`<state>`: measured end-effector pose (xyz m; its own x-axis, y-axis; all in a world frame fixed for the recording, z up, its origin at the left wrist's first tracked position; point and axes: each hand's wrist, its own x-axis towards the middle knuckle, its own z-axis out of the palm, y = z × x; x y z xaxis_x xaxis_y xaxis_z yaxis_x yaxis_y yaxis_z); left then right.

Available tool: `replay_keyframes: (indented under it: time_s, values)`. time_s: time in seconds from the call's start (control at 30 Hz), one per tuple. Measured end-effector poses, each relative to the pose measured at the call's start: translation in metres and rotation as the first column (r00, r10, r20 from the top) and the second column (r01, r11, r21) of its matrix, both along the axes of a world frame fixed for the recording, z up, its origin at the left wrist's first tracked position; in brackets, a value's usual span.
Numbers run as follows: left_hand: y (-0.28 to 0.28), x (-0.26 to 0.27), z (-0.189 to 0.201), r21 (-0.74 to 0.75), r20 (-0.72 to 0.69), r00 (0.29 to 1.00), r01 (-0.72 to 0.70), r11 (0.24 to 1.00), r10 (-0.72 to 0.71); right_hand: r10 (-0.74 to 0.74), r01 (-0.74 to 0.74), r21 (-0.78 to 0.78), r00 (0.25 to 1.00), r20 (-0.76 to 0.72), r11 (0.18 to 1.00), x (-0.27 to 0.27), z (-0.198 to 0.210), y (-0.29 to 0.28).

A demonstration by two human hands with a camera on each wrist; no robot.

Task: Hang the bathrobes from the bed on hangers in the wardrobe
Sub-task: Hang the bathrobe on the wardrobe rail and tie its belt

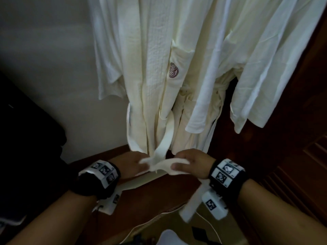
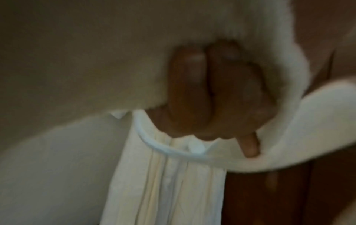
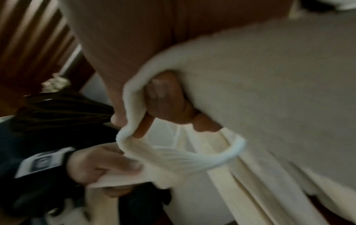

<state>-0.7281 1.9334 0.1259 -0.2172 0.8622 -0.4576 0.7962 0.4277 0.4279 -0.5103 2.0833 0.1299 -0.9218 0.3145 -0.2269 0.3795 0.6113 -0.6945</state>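
Two cream bathrobes hang in the wardrobe. The left bathrobe (image 1: 152, 68) carries a dark red logo on its chest pocket; the right bathrobe (image 1: 247, 59) hangs beside it. The left robe's belt (image 1: 164, 149) runs down to my hands. My left hand (image 1: 134, 165) grips one belt end (image 2: 289, 118), fingers (image 2: 192, 91) curled round it. My right hand (image 1: 191, 165) grips the other belt end (image 3: 173, 158), fingers (image 3: 165, 100) wrapped in the cloth. The hands are close together in front of the robe's lower part. Hangers are out of view.
A white wall (image 1: 53, 76) stands to the left of the robes. A dark wooden louvred door (image 1: 300, 156) is at the right. A wooden floor panel (image 1: 159, 200) lies below my hands. Something dark (image 1: 26, 129) fills the left edge.
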Motion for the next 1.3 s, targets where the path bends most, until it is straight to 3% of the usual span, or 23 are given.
replay_keyframes:
  time_s: [0.13, 0.27, 0.33, 0.4, 0.47, 0.57, 0.63, 0.7, 0.77, 0.83, 0.87, 0.9, 0.93, 0.97, 1.0, 1.1, 1.2, 1.23, 1.3]
  values:
    - [0.005, 0.017, -0.017, -0.05, 0.142, 0.989, -0.033, 0.998, 0.04, 0.116, -0.115, 0.019, 0.992, -0.055, 0.993, -0.022, 0.031, -0.015]
    - [-0.01, 0.012, -0.028, -0.13, 0.035, 0.999, 0.042, 0.991, -0.038, 0.21, -0.216, 0.049, 0.972, 0.109, 0.975, -0.017, 0.056, 0.0]
    - [-0.015, 0.012, -0.027, -0.141, 0.023, 0.997, 0.07, 0.988, -0.067, 0.22, -0.253, 0.135, 0.95, 0.223, 0.958, -0.016, 0.065, 0.015]
    - [-0.019, 0.01, -0.026, -0.134, 0.018, 0.998, 0.066, 0.989, -0.065, 0.108, -0.234, 0.351, 0.933, 0.343, 0.907, -0.018, 0.072, 0.044]
    - [-0.023, 0.008, -0.025, -0.095, 0.001, 0.998, 0.061, 0.994, -0.062, -0.114, -0.11, 0.582, 0.935, 0.335, 0.806, -0.025, 0.082, 0.07]
    - [-0.027, 0.01, -0.016, -0.047, -0.024, 0.998, 0.048, 0.998, -0.049, -0.33, 0.1, 0.75, 0.93, 0.164, 0.653, -0.042, 0.104, 0.083]
    - [-0.029, 0.01, -0.01, 0.018, 0.017, 0.999, 0.027, 0.999, -0.027, -0.3, 0.318, 0.717, 0.941, -0.157, 0.621, -0.061, 0.11, 0.063]
    - [-0.033, 0.011, -0.003, 0.043, 0.037, 0.998, 0.049, 0.998, -0.051, -0.141, 0.443, 0.571, 0.858, -0.494, 0.691, -0.079, 0.102, 0.029]
    - [-0.039, 0.011, 0.002, 0.027, 0.058, 0.996, 0.064, 0.998, -0.066, -0.039, 0.365, 0.481, 0.825, -0.563, 0.797, -0.096, 0.078, 0.003]
    - [-0.048, 0.01, 0.007, 0.069, 0.152, 0.988, 0.017, 0.997, -0.027, 0.043, 0.165, 0.535, 0.934, -0.354, 0.828, -0.107, 0.04, -0.003]
    - [-0.052, 0.008, 0.009, 0.111, 0.223, 0.975, -0.028, 0.993, 0.002, 0.055, 0.019, 0.522, 0.99, -0.126, 0.853, -0.108, 0.017, 0.0]
    - [-0.057, 0.004, 0.01, 0.142, 0.274, 0.961, -0.075, 0.987, 0.034, 0.057, -0.133, 0.464, 0.983, 0.175, 0.876, -0.107, -0.002, 0.0]
    - [-0.062, -0.001, 0.011, 0.153, 0.298, 0.952, -0.119, 0.981, 0.069, 0.048, -0.229, 0.375, 0.899, 0.435, 0.898, -0.104, -0.022, -0.001]
    - [-0.067, -0.006, 0.01, 0.151, 0.299, 0.948, -0.155, 0.976, 0.104, 0.034, -0.264, 0.301, 0.8, 0.599, 0.917, -0.099, -0.039, -0.002]
    - [-0.071, -0.011, 0.01, 0.155, 0.286, 0.949, -0.18, 0.972, 0.13, 0.031, -0.258, 0.24, 0.739, 0.673, 0.936, -0.093, -0.048, -0.004]
    - [-0.077, -0.021, 0.007, 0.159, 0.202, 0.966, -0.195, 0.968, 0.162, 0.118, -0.199, 0.046, 0.736, 0.666, 0.979, -0.081, -0.051, -0.009]
    - [-0.076, -0.025, 0.006, 0.199, 0.291, 0.939, -0.248, 0.948, 0.184, 0.276, -0.264, -0.105, 0.774, 0.57, 0.959, -0.078, -0.041, -0.013]
    - [-0.076, -0.024, 0.009, 0.202, 0.313, 0.929, -0.27, 0.941, 0.199, 0.239, -0.247, -0.051, 0.833, 0.5, 0.968, -0.08, -0.04, -0.014]
    - [-0.075, -0.025, 0.008, 0.211, 0.322, 0.918, -0.307, 0.928, 0.231, 0.019, -0.042, 0.1, 0.973, 0.23, 0.994, -0.082, -0.038, -0.011]
